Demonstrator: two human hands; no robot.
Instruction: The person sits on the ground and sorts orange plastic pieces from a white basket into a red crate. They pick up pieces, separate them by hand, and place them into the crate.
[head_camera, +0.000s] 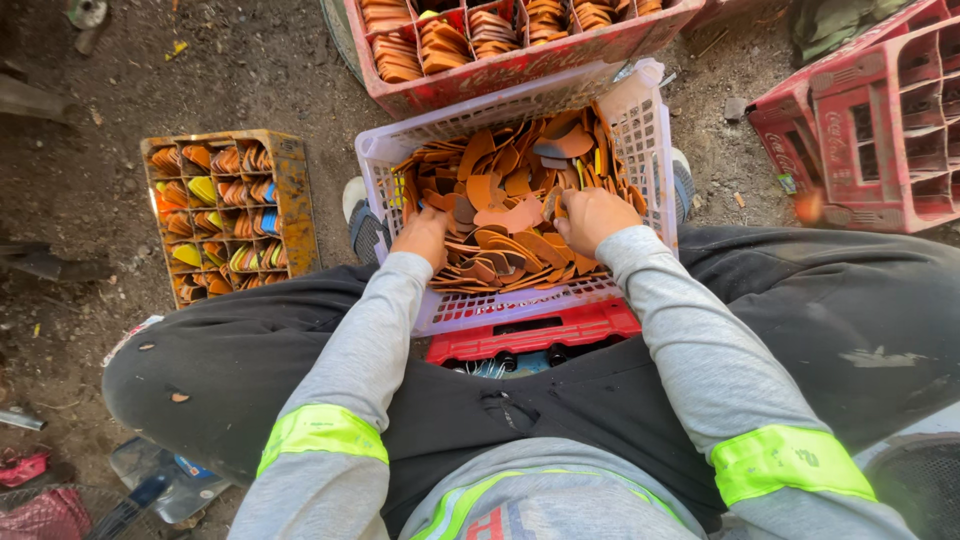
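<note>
Between the knees: white perforated plastic basket (640, 110) full of loose orange curved leather cut-outs (500, 215), propped on a red plastic crate (535, 335), so within reach. Left hand (422, 238) and right hand (592, 218) buried in the pile, grip can't tell. Sorted yellow divided crate (295, 190) left; tight room.

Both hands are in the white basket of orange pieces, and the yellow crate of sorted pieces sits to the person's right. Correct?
Not quite. Both hands, left hand and right hand, are in the white basket of orange pieces, but the yellow crate sits to the person's left, per the head view.
</note>
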